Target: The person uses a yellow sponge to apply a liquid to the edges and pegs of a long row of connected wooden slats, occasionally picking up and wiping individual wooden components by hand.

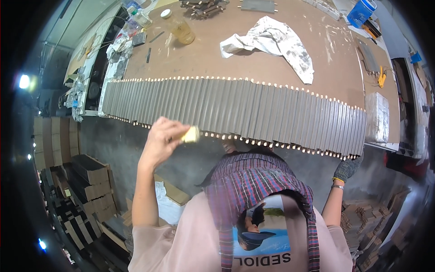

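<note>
A long row of grey slats [235, 106] with pale wooden pegs at both ends lies side by side along the near edge of the table. My bare left hand [165, 139] is closed on a small pale-yellow sponge-like block [191, 134], just off the row's near edge, left of its middle. At the row's right end, my right hand [347, 169] wears a dark grey knit glove with a yellow cuff. It is against or just under the last slats, and its fingers are mostly hidden there.
On the brown tabletop [208, 59] lie a crumpled white cloth [276, 43], a jar of yellowish liquid [179, 28] and a pile of slats [204, 8]. A blue tub [361, 13], yellow cutter [382, 77] and plastic-wrapped block [377, 118] stand right. Stacked cartons [93, 181] fill the floor at left.
</note>
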`<state>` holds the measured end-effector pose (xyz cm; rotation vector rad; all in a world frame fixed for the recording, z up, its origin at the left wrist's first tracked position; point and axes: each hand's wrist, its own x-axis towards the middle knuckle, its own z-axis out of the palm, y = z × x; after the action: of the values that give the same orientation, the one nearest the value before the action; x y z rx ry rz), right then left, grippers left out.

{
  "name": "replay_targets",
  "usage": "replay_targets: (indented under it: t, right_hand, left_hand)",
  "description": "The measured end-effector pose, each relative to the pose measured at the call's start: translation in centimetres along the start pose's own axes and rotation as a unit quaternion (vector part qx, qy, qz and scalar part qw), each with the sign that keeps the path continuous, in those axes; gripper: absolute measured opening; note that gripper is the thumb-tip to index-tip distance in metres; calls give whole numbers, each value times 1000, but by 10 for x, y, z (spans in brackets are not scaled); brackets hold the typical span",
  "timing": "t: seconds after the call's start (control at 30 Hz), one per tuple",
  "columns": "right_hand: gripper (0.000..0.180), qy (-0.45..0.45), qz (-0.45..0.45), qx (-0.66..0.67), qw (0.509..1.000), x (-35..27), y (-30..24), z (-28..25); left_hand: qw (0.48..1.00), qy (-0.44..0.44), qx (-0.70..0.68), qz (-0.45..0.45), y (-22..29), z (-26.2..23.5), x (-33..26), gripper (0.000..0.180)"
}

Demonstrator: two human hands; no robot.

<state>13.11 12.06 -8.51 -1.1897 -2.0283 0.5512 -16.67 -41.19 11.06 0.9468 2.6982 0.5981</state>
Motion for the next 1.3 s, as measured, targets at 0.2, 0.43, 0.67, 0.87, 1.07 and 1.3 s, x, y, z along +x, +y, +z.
replay_targets:
  t: [0.2,0.43,0.67,0.87,1.07,1.3]
  right_hand:
    - [50,-10,4,29,1000,3,-10,-1]
    - [53,-10,13,40,999,-2,2,-1]
    - [53,-13,-4,14,1000,0,12,0]
    - [54,-16,33,83,996,3,7,1]
    - [56,-13,-7,-35,999,3,9,-2]
    - [58,-17,-15,-59,998,2,22,-1]
  left_hand:
    - [992,77,72,68,-10,11,53,39]
    - [997,47,43,52,-1,2,38,42]
    - [971,192,109,-88,-83,-3,45,38]
    - [973,229,22,-8,-56,23,66,41]
    - [948,247,127,-154,-106,8,67,42]
    - [966,237,86,-53,-75,25,93,41]
